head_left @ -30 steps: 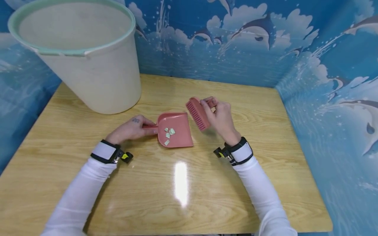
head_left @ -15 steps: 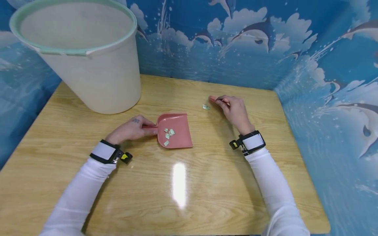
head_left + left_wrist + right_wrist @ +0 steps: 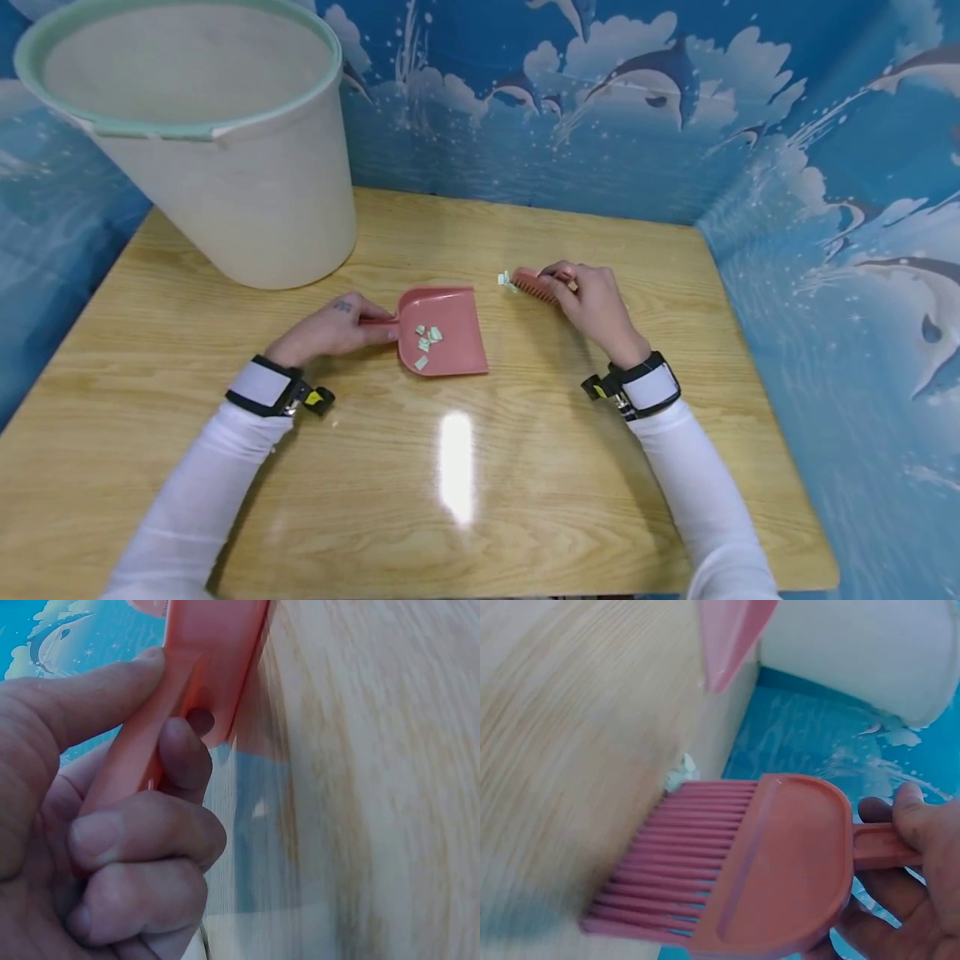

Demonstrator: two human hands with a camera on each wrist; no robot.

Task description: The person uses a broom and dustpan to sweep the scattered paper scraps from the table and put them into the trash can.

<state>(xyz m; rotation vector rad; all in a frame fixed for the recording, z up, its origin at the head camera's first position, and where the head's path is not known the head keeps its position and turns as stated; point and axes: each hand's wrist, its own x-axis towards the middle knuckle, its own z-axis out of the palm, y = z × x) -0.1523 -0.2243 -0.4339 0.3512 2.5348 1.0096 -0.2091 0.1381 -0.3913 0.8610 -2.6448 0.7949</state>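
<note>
In the head view my left hand (image 3: 337,327) holds a pink dustpan (image 3: 461,342) flat on the table. Its fingers curl round the dustpan handle (image 3: 142,731), the thumb along the top. Several pale green scraps (image 3: 435,334) lie in the pan towards the handle side. Right of the pan's open edge, my right hand (image 3: 596,307) grips a small pink brush (image 3: 787,862) by its handle. The bristles (image 3: 679,855) point down at the table. More pale scraps (image 3: 503,279) lie at the brush's left end, apart from the pan; a crumpled one (image 3: 682,774) shows against the bristles.
A large white bucket (image 3: 247,192) with a green rim stands at the back left of the wooden table (image 3: 375,500). Blue dolphin-print sheeting (image 3: 600,158) runs behind the table and along its right side.
The brush went from beside the pan's edge to the back right, down behind some scraps, then slightly left, shifting those scraps left. My left hand and the dustpan stay put.
</note>
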